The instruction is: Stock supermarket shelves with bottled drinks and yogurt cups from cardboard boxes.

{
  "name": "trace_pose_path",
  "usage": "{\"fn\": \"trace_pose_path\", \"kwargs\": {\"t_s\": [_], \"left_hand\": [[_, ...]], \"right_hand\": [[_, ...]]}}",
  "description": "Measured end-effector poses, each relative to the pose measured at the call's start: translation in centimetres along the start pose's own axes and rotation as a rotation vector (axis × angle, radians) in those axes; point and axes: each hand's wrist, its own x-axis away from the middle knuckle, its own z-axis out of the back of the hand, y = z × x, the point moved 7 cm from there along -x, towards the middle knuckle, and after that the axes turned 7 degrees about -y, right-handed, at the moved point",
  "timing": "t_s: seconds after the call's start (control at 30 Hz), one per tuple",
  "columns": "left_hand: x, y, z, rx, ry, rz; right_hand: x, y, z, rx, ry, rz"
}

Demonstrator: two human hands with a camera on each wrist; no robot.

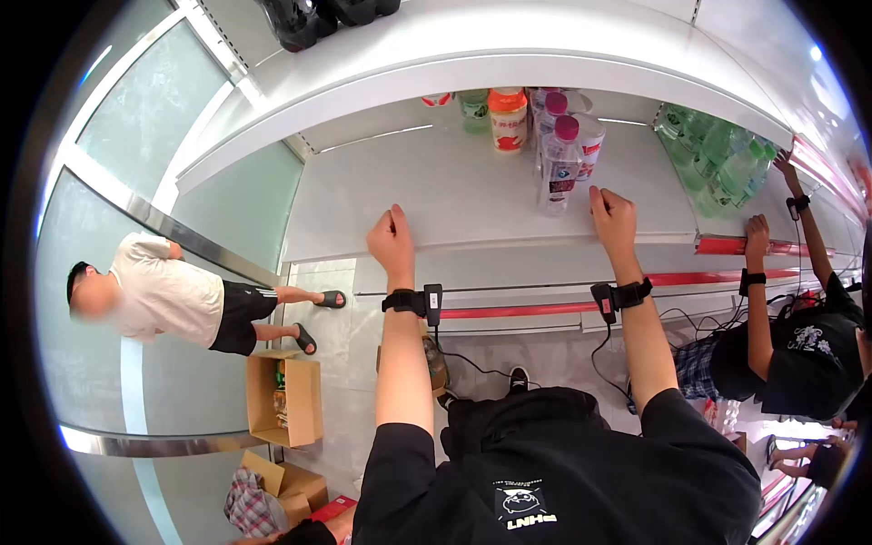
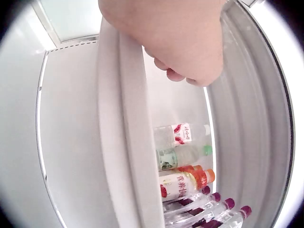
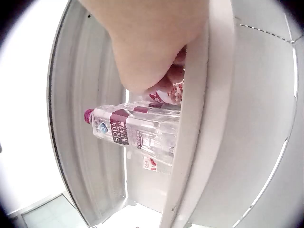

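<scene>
Both hands are held over the front part of a white shelf (image 1: 436, 200), fingers curled, nothing seen in them. The left hand (image 1: 391, 238) is at the shelf's left-middle; in the left wrist view, the left hand (image 2: 175, 42) shows its curled fingertips above the shelf edge (image 2: 128, 142). The right hand (image 1: 615, 221) is just right of a clear soda bottle (image 1: 559, 173) with a purple cap. In the right wrist view, the right hand (image 3: 152, 42) is beside that soda bottle (image 3: 128, 128). Behind stand an orange-capped bottle (image 1: 508, 123) and a green bottle (image 1: 473, 111).
Green bottles (image 1: 727, 163) fill the shelf section at the right. Dark bottles (image 1: 300, 18) stand on the shelf above. A person (image 1: 182, 282) stands at the left near an open carton (image 1: 283, 400). Another person (image 1: 790, 345) reaches toward shelving at the right.
</scene>
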Motion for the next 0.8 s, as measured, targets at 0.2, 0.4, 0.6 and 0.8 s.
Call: {"fn": "trace_pose_path", "kwargs": {"t_s": [0.2,0.4,0.6,0.8], "left_hand": [[0.6,0.5,-0.4,-0.173,-0.083,-0.129],[0.9,1.7,-0.9,-0.343,-0.023,-0.232],[1.6,1.7,-0.5,-0.374,-0.027,-0.184],[-3.2,0.1,-1.0,-0.128,-0.247,0.037]], "right_hand": [[-0.1,0.5,0.0,0.019,0.004,-0.001],[0.0,0.3,0.3,0.021,0.044,0.051],[0.2,-1.3,0.5,0.072,0.073,0.152],[0.2,-0.5,0.2,0.066,0.078,0.072]]}}
